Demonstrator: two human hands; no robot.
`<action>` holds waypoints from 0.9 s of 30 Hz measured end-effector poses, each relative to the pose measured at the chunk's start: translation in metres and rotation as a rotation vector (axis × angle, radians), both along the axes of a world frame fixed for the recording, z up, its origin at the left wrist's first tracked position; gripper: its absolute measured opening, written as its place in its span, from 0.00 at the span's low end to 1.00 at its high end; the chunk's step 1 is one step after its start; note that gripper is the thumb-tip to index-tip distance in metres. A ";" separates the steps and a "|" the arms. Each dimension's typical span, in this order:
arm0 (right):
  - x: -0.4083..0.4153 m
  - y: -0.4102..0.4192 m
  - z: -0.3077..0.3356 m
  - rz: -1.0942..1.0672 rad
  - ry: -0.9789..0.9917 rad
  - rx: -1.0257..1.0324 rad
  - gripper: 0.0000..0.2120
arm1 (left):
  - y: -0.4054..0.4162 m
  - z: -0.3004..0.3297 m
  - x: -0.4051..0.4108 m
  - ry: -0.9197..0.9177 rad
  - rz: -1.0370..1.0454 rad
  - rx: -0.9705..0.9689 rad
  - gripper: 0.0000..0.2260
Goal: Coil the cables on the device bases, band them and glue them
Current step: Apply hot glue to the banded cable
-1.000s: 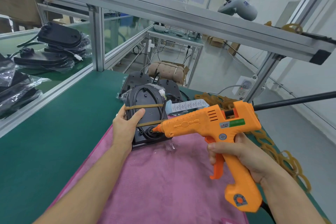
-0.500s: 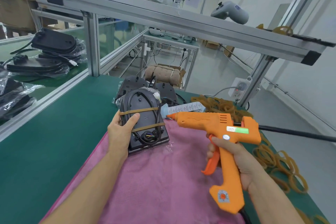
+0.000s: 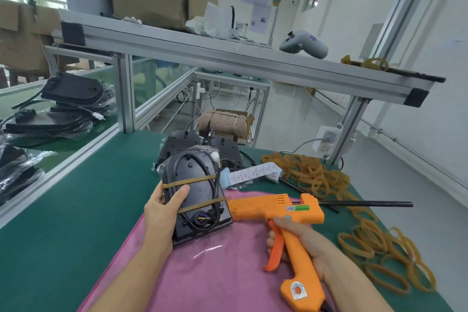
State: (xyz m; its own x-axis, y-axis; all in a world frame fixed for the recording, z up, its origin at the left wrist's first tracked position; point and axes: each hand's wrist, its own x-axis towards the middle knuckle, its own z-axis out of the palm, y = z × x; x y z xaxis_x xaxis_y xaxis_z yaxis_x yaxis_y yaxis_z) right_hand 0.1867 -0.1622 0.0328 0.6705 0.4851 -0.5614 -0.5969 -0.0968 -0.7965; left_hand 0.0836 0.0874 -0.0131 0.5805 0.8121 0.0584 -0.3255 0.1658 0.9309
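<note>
A black device base (image 3: pixel 196 195) stands tilted on the pink cloth (image 3: pixel 215 273), its black cable coiled on its face and held by two tan rubber bands (image 3: pixel 192 181). My left hand (image 3: pixel 164 208) grips the base's left edge, thumb across the face. My right hand (image 3: pixel 304 243) holds the orange glue gun (image 3: pixel 283 213) by the handle, its nozzle close beside the base's lower right edge. Coloured wire ends show at the bottom of the coil.
More black bases (image 3: pixel 182 144) lie behind the held one, with a white label strip (image 3: pixel 253 172). A heap of rubber bands (image 3: pixel 329 185) covers the green bench on the right. Bagged bases (image 3: pixel 63 104) are stacked beyond the aluminium rail at left. A frame shelf (image 3: pixel 228 58) crosses overhead.
The glue gun's nozzle left the cable at the base's lower face and swung to the base's right side. My left hand kept its grip on the base.
</note>
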 end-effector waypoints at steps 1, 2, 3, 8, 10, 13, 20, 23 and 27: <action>0.003 0.000 0.001 0.007 -0.031 -0.023 0.14 | 0.001 0.000 0.000 0.003 -0.003 -0.003 0.15; 0.005 -0.001 0.002 0.013 -0.080 -0.078 0.15 | 0.001 -0.001 0.001 0.010 -0.004 -0.002 0.17; 0.006 -0.002 0.003 0.019 -0.143 -0.167 0.17 | 0.002 -0.001 0.001 0.016 -0.003 0.003 0.18; 0.006 0.003 0.005 0.124 -0.620 -0.729 0.22 | 0.000 0.000 0.000 0.027 -0.007 0.014 0.18; 0.006 0.007 0.003 0.194 -0.823 -0.980 0.22 | 0.000 0.000 -0.001 0.030 -0.007 0.014 0.16; 0.002 0.011 0.006 0.298 -1.011 -1.207 0.15 | -0.001 0.004 -0.003 0.033 -0.034 -0.025 0.22; -0.019 0.045 0.030 0.173 -1.168 -0.607 0.34 | -0.014 0.023 -0.013 0.003 -0.113 -0.031 0.09; -0.043 0.075 0.036 0.328 -0.698 -0.105 0.50 | -0.017 0.041 -0.022 -0.038 -0.175 -0.050 0.11; -0.054 0.103 0.030 0.358 -0.620 0.076 0.31 | -0.001 0.064 -0.042 -0.063 -0.154 -0.085 0.17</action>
State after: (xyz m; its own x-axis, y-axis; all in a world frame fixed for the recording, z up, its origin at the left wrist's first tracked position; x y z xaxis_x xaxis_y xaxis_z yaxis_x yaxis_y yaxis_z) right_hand 0.1328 -0.0595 0.0632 0.6477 0.7571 -0.0848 0.0254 -0.1326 -0.9908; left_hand 0.0415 0.0860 0.0505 0.6961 0.7172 0.0333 -0.3474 0.2959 0.8898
